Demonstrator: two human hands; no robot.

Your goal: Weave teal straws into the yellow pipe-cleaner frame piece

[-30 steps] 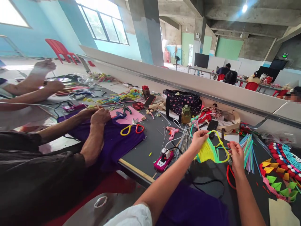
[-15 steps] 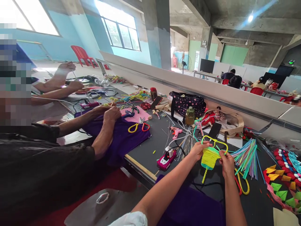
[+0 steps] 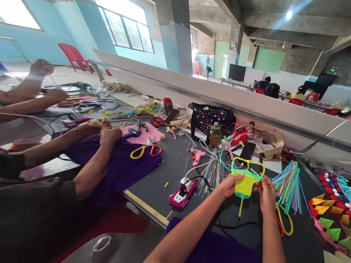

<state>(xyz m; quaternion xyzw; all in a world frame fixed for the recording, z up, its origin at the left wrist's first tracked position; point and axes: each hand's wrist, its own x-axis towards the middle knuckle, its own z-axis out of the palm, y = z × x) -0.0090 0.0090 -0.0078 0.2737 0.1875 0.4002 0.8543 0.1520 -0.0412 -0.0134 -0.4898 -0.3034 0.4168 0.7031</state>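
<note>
A yellow and green pipe-cleaner piece (image 3: 243, 184) hangs between my hands above the dark table. Its body is tightly wound, a thin yellow frame loops over the top, and a twisted yellow stem points down. My left hand (image 3: 230, 185) pinches its left edge, thumb in front. At the upper right corner, my right hand (image 3: 266, 191) has its fingers closed on the piece's edge. To the right of that hand lies a fanned bundle of pastel pipe cleaners (image 3: 290, 186). Scissors with red and yellow handles (image 3: 287, 223) rest partly behind my right wrist.
A pink glue gun (image 3: 197, 156), thin wires (image 3: 212, 177) and a magenta power strip (image 3: 182, 195) lie to the left. Behind stand a bottle (image 3: 215, 134) and a dotted bag (image 3: 212, 118). A co-worker's hands (image 3: 109, 133) work at far left, near other scissors (image 3: 146, 149).
The view has swung slightly right, so the co-worker and table items sit farther left. My left hand has slid lower along the piece's left edge, and the piece faces me more squarely.
</note>
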